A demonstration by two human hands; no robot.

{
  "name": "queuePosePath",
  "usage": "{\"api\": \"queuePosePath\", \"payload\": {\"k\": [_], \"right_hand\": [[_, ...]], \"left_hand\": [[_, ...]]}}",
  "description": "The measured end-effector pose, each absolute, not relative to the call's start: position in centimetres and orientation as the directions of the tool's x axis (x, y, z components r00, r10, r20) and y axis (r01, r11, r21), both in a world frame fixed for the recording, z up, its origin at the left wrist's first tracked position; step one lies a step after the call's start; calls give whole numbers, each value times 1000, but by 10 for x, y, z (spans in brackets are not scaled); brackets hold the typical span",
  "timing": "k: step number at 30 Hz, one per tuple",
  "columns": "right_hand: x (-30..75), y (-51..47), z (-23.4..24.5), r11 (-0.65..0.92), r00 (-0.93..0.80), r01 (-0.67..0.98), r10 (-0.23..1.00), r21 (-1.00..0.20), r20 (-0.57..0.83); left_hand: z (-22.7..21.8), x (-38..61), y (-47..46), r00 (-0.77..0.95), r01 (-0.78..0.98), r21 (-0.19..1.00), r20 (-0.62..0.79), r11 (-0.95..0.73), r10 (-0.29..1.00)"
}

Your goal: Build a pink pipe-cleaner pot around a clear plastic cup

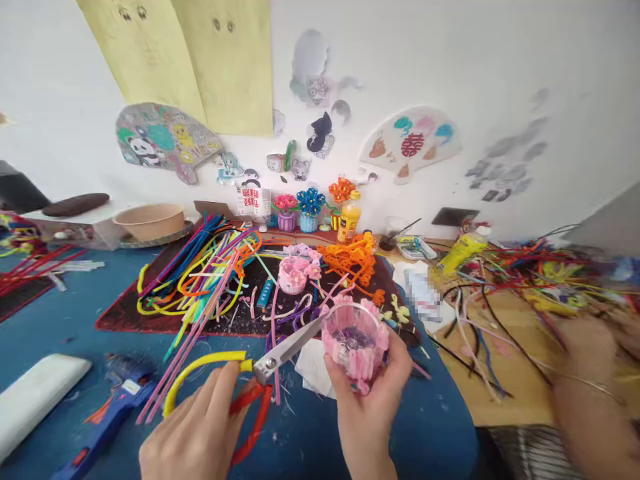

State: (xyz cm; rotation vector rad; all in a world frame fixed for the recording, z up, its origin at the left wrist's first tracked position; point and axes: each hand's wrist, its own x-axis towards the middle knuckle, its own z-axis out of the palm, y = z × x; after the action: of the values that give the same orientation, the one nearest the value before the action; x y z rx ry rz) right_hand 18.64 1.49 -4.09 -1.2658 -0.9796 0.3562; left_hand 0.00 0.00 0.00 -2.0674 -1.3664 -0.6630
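Blue table [435, 427] (rounded edge) beneath pink cup [361, 363].

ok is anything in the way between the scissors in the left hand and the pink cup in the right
Nothing visible: from the left hand, the scissors' blades run right up to the near-left rim of the pink pipe-cleaner cup in the right hand. The white paper lies below on the table, not between them.
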Motion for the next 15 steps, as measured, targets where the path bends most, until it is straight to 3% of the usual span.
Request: {"api": "queuePosePath", "payload": {"k": [3,6,9,12,15], "right_hand": [[190,11,-38,311,575,275,705,-910,415],[191,9,-36,304,582,258,709,-917,398],[192,9,-33,298,585,226,720,-927,374],[191,8,-25,291,589,171,735,-941,335],[190,7,-13,273,598,110,750,-956,283]], "left_hand": [[-3,-2,-4,367,927,-215,676,-306,639],[-9,-4,-5,328,940,-150,637,-305,697],[-12,-4,-4,168,967,72,536,-243,827],[-9,-3,1,-27,944,318,343,-88,939],[-3,0,8,-134,926,376,246,33,960]]}}
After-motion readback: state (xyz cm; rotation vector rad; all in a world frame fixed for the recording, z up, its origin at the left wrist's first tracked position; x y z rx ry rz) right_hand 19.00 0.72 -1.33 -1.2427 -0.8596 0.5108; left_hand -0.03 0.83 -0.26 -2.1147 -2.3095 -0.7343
